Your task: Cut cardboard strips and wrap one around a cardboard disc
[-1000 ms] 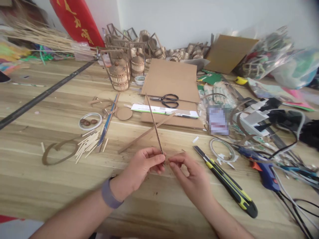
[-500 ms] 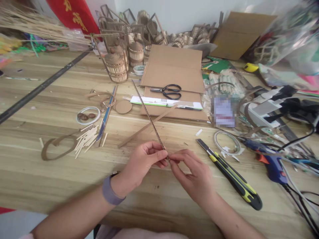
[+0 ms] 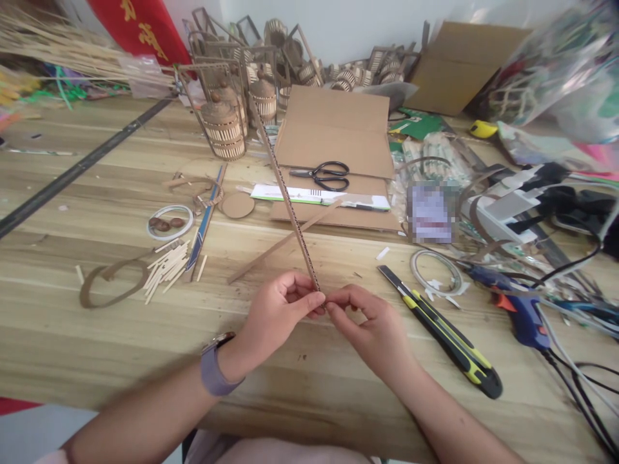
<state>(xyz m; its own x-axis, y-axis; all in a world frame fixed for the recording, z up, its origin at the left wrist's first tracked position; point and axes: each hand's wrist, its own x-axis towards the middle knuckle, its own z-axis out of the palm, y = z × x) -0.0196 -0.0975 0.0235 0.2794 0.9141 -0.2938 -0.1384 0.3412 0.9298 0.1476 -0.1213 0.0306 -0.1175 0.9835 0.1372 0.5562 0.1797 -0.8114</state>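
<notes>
A long, thin strip of corrugated cardboard [image 3: 291, 209] slants up and away from my hands, its fluted edge showing. My left hand [image 3: 278, 322] pinches it near its lower end between thumb and fingers. At that same end, the thumb and forefinger of my right hand [image 3: 374, 328] are pressed together; the very tip is hidden by the fingers. Beneath the raised strip, a second cardboard strip [image 3: 275, 248] lies flat on the wooden table [image 3: 193, 361]. To the right of my right hand rests a yellow and black utility knife [image 3: 445, 335] with its blade out.
Scissors [image 3: 322, 175] lie on cardboard sheets [image 3: 333, 129]. A glue gun [image 3: 520, 309] with cables and a tape roll [image 3: 438, 272] are at right. Small sticks [image 3: 167, 270], a cardboard disc [image 3: 238, 205] and a tape ring [image 3: 149, 222] sit left. Small slatted baskets [image 3: 222, 132] stand behind.
The strip has turned in my fingers, so more of its flat brown face shows beside the fluted edge, and its far end is higher in view. My right hand's fingertips have shifted slightly.
</notes>
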